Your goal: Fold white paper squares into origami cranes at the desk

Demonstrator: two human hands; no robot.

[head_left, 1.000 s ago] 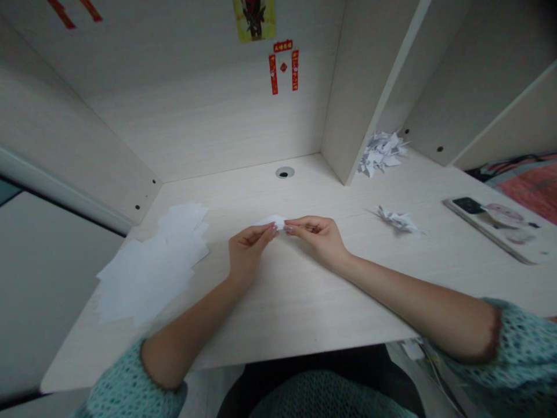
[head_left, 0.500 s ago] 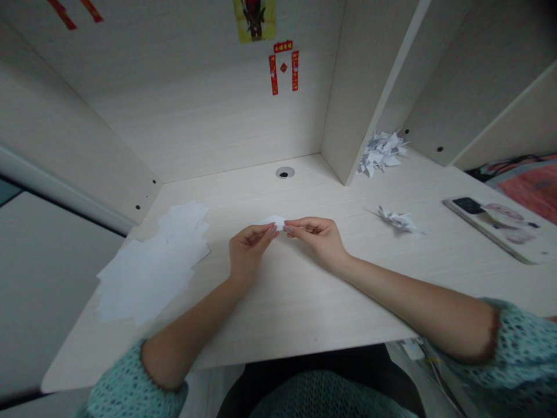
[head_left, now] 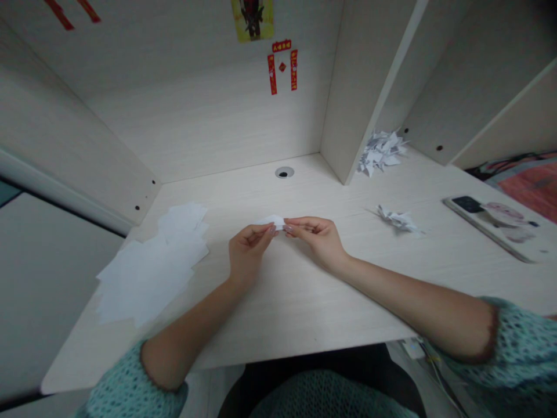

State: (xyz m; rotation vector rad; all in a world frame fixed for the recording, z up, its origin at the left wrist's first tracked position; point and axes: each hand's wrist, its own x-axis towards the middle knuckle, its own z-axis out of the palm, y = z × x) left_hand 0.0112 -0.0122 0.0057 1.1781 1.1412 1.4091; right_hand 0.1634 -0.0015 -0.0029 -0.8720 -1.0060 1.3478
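A small folded piece of white paper point(head_left: 275, 220) is pinched between my two hands just above the middle of the desk. Its left edge is between the thumb and fingers of my left hand point(head_left: 249, 247). My right hand point(head_left: 317, 237) grips the right end the same way. Fingers cover much of the paper, so its full folded shape cannot be made out. To the left lies a spread pile of white paper sheets point(head_left: 150, 267). On the right, a few small folded paper pieces point(head_left: 398, 219) rest together.
A heap of folded white paper pieces point(head_left: 382, 152) sits behind the upright panel point(head_left: 363, 104). A phone in a patterned case point(head_left: 491, 226) lies at the right, near red cloth point(head_left: 533, 183). A round cable hole point(head_left: 284, 172) is at the desk's back.
Both hands keep their pinch on the paper and have hardly moved. The whole view has shifted very slightly.
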